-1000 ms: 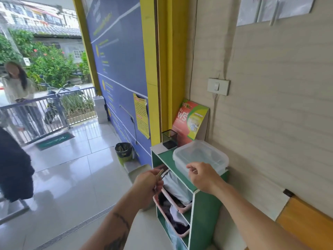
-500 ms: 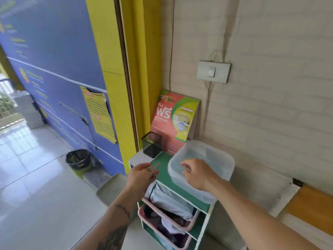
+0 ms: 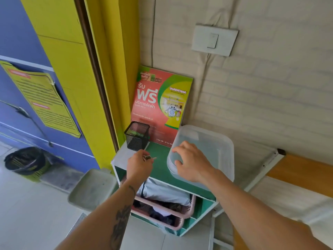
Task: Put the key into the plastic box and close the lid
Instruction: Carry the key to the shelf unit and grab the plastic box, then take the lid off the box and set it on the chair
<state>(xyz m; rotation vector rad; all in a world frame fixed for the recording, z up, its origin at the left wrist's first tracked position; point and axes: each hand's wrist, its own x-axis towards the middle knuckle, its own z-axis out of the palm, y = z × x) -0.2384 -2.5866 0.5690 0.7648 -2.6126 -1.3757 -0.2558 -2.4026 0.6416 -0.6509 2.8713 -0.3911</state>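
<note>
A clear plastic box [image 3: 214, 143] with its lid on stands on the green top of a small shelf unit [image 3: 158, 168], against the brick wall. My right hand [image 3: 191, 163] rests on the box's near left corner, fingers curled over the lid's edge. My left hand [image 3: 139, 166] hovers over the shelf top just left of the box, pinching a small metal key [image 3: 148, 157] whose tip points toward the box.
A black mesh pen cup [image 3: 137, 135] stands at the shelf's back left, and a red and green poster [image 3: 162, 103] leans on the wall behind. Pink baskets of laundry [image 3: 162, 204] fill the shelf below. A bin [image 3: 25, 162] stands on the floor at left; a wooden bench [image 3: 302, 172] at right.
The view has swung down and closer to the shelf. My left hand with the key has risen over the shelf top toward the box. My right hand stays on the lid's corner.
</note>
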